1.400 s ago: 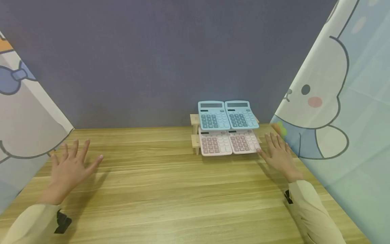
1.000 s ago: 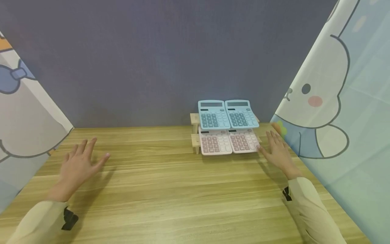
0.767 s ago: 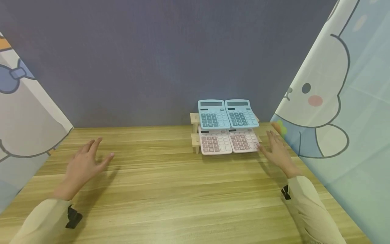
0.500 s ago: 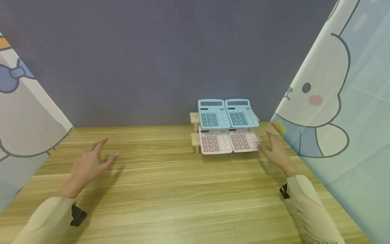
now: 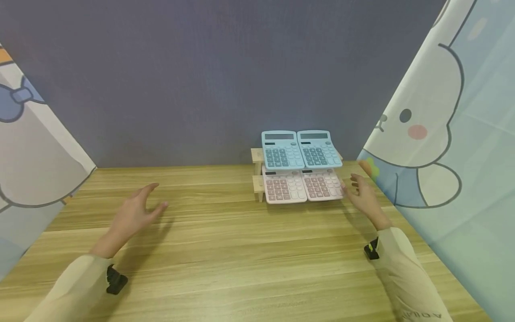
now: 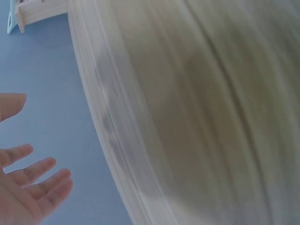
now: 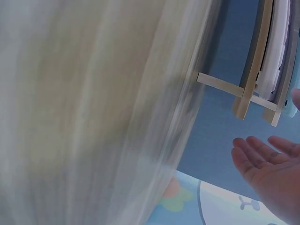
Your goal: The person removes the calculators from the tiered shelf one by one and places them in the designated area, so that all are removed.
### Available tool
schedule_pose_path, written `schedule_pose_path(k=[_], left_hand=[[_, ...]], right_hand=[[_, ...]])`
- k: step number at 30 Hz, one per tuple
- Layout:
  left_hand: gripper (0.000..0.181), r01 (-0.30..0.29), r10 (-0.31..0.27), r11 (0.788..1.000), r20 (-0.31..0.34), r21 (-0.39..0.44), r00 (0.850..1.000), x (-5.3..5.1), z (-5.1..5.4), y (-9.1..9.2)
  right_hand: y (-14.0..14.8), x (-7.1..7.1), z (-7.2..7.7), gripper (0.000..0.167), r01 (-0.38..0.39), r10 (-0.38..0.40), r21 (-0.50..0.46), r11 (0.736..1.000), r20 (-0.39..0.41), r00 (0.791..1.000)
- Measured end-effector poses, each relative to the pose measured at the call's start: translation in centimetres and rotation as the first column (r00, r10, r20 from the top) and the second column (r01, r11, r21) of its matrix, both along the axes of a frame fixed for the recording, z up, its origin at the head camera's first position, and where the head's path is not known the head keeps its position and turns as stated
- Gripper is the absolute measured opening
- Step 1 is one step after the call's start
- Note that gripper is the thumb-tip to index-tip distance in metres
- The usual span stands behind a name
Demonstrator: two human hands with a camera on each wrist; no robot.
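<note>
A two-tier wooden rack (image 5: pixel 258 184) stands by the back wall. Side by side on its upper tier lie two calculators in blue, a left one (image 5: pixel 283 151) and a right one (image 5: pixel 319 150). Below them sit two pink calculators, left (image 5: pixel 284 190) and right (image 5: pixel 322 185), their tops hidden under the blue ones. My right hand (image 5: pixel 365 200) is just right of the rack with loosely bent fingers; its thumb is close to the right pink calculator, and I cannot tell whether they touch. My left hand (image 5: pixel 132 215) hovers over the table at left, fingers relaxed, holding nothing.
The wood-grain table (image 5: pixel 225 250) stretches across the front. A dark grey wall panel (image 5: pixel 181 80) rises behind it. Cartoon-printed curtains hang at the left (image 5: pixel 36 152) and right (image 5: pixel 479 179) sides. A black strap or device (image 5: pixel 116 279) sits on the left wrist.
My left hand has moved right, toward the middle, and its spread fingers have come together and bent slightly. The right hand's fingers have bent inward beside the rack. The calculators stay put.
</note>
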State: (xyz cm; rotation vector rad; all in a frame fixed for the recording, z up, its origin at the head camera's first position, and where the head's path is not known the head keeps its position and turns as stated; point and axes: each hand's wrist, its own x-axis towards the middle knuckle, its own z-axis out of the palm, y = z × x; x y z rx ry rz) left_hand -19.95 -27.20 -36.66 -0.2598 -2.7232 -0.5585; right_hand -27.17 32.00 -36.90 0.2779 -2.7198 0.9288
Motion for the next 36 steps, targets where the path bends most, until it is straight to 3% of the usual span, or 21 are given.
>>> schedule_pose_path(k=[10, 23, 36], left_hand=[[0.059, 0.088, -0.087, 0.992, -0.015, 0.090, 0.996, -0.9, -0.6, 2.2], [0.056, 0.144, -0.167, 0.969, 0.103, 0.202, 0.980, -1.8, -0.9, 5.5], [0.053, 0.211, -0.246, 0.943, 0.112, 0.259, 0.963, -2.7, -1.5, 8.8]], right_hand=[[-0.1, -0.4, -0.3, 0.057, -0.010, 0.016, -0.112, 0.994, 0.046, 0.999], [0.4, -1.3, -0.5, 0.054, 0.006, 0.019, -0.199, 0.980, 0.127, 0.992], [0.2, -2.1, -0.5, 0.052, 0.067, -0.026, -0.237, 0.969, 0.173, 0.985]])
